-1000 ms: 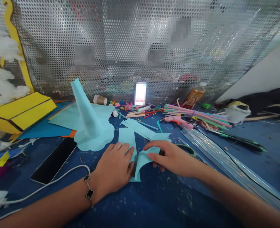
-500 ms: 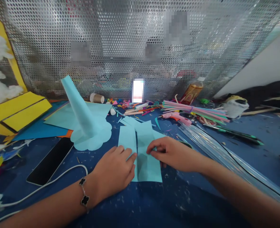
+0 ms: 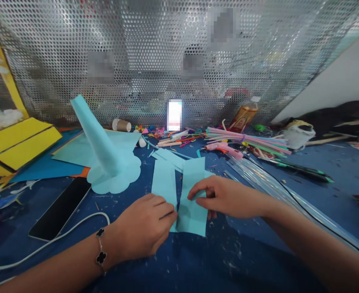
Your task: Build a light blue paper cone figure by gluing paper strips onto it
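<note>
A light blue paper piece (image 3: 193, 215) lies flat on the blue work surface (image 3: 252, 252), with a dark slit dividing it into two long strips. My left hand (image 3: 144, 228) is at the lower left of the piece, fingertips on its edge. My right hand (image 3: 225, 197) grips the right strip from above, with fingers bunched at its middle. To the left stands a light blue paper cone (image 3: 98, 140) on a scalloped base (image 3: 115, 179), apart from both hands.
A black smartphone (image 3: 60, 207) with a white cable (image 3: 75, 232) lies left of my left hand. Clear plastic tubes (image 3: 258, 181) lie to the right. A pink glue gun (image 3: 225, 149), coloured straws (image 3: 246, 140) and a yellow card box (image 3: 17, 148) surround the work area.
The curled lower part of the paper has opened flat into a rectangular strip. My left hand has slid lower along the paper's edge, and the view has shifted slightly.
</note>
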Demonstrator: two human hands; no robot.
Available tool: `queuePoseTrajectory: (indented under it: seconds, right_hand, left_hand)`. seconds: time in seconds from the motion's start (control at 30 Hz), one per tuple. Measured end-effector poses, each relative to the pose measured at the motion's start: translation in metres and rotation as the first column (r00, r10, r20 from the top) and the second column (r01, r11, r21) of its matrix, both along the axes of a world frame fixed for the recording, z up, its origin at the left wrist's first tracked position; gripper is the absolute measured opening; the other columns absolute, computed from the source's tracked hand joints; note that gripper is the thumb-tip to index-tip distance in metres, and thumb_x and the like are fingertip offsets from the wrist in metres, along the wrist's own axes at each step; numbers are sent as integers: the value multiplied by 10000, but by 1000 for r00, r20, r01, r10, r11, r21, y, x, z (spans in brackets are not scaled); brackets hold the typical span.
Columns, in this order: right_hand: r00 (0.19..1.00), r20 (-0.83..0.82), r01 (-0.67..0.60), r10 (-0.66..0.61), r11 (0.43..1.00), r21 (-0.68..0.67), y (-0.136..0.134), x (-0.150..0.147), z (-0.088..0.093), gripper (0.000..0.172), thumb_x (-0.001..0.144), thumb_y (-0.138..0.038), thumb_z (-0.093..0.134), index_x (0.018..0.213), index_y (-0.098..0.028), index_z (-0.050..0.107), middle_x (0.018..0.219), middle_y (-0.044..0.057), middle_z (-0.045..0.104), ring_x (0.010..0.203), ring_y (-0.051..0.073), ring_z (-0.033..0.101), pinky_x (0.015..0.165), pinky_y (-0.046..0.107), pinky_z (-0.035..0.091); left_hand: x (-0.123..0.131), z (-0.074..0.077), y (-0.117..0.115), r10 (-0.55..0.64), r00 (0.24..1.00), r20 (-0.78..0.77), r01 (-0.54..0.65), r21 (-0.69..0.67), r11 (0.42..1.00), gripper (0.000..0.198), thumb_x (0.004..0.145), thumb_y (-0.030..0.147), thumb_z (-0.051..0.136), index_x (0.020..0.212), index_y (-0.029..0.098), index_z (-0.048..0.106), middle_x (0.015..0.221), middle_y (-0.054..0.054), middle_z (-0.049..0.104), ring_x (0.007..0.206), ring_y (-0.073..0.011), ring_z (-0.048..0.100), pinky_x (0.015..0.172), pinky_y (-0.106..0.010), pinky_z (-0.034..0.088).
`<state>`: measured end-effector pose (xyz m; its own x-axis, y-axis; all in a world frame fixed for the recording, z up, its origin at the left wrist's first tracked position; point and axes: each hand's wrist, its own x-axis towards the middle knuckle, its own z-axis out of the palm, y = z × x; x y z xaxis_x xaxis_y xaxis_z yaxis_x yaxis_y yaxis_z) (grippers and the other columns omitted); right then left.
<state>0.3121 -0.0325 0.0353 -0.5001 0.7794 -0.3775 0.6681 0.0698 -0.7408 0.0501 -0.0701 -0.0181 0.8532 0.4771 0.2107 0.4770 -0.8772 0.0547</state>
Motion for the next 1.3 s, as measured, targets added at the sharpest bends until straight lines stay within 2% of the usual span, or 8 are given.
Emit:
queuePoseTrajectory:
  seconds: [0.2, 0.4, 0.63, 0.8, 0.93, 1.03, 1.17, 1.3]
  right_hand:
    - [997, 15, -72, 73, 997, -36, 1, 14, 10, 276, 828, -194, 613, 1010, -254, 811, 629, 1, 734, 532, 190, 699, 530, 262, 519]
    - [999, 48, 9, -19, 980, 201, 1, 39, 37, 248, 844, -321, 614, 1020, -266, 780, 605, -15, 609, 501, 174, 625, 489, 273, 439]
    - [905, -3, -411, 426, 874, 259, -17, -1, 21, 236, 834, -128, 574, 1028, -195, 691, 991, 45, 722, 823, 161, 645, 746, 263, 504]
    - [933, 86, -358, 348, 882, 306, -18, -7, 8, 418, 844, -99, 585, 1249, -202, 561, 1013, 41, 723, 847, 167, 669, 743, 268, 502]
    - [971, 140, -238, 192, 792, 562, -15, -3, 5, 488, 859, -85, 560, 1328, -220, 560, 1211, 73, 698, 1051, 205, 670, 909, 339, 499]
    - [954, 183, -300, 238, 739, 604, -22, -10, 8, 335, 907, -253, 663, 1238, -217, 631, 1215, 70, 688, 1092, 231, 652, 946, 377, 492]
    - [901, 303, -432, 310, 702, 566, -38, -26, 6, 591, 739, -648, 826, 1080, -193, 665, 1118, 78, 694, 1018, 282, 646, 901, 442, 492]
    - [838, 435, -533, 329, 664, 525, -41, -32, -4, 352, 798, -452, 802, 994, -202, 651, 1039, 50, 687, 950, 263, 638, 855, 430, 473]
  left_hand:
    - [-1, 1, 1, 16, 1000, 18, -14, -72, 997, 215, 1022, 218, 504, 1140, 198, 683, 1079, -63, 716, 965, -228, 634, 867, -393, 502]
    - [-2, 1, 3, 48, 985, 167, -55, 35, 998, 297, 1026, 200, 498, 1289, 177, 634, 1207, -84, 713, 1073, -237, 651, 931, -392, 523]
    - [-7, 6, 9, 41, 994, 100, -76, 373, 925, 583, 1013, 257, 559, 1572, 200, 402, 1621, -85, 461, 1528, -305, 341, 1246, -526, 270]
    - [-9, 10, 14, -15, 998, -59, 39, 419, 907, 316, 1044, 156, 474, 1318, 120, 627, 1325, -96, 704, 1144, -243, 656, 951, -408, 507]
    - [-7, 15, 4, 60, 989, -132, 10, 473, 881, 234, 963, 66, 529, 1123, 90, 698, 982, -98, 736, 739, -216, 640, 626, -354, 476]
    - [0, 14, -10, 213, 958, -194, -118, 412, 904, 221, 855, 13, 572, 989, 114, 716, 950, -101, 711, 713, -224, 625, 584, -344, 461]
    - [12, 8, -24, 349, 898, -269, -280, 265, 923, 194, 816, 23, 586, 893, 156, 704, 883, -81, 673, 665, -222, 605, 544, -338, 435]
    - [14, 15, -26, 314, 901, -299, -305, 77, 949, 97, 904, 194, 611, 921, 166, 702, 899, -83, 661, 749, -257, 626, 606, -374, 478]
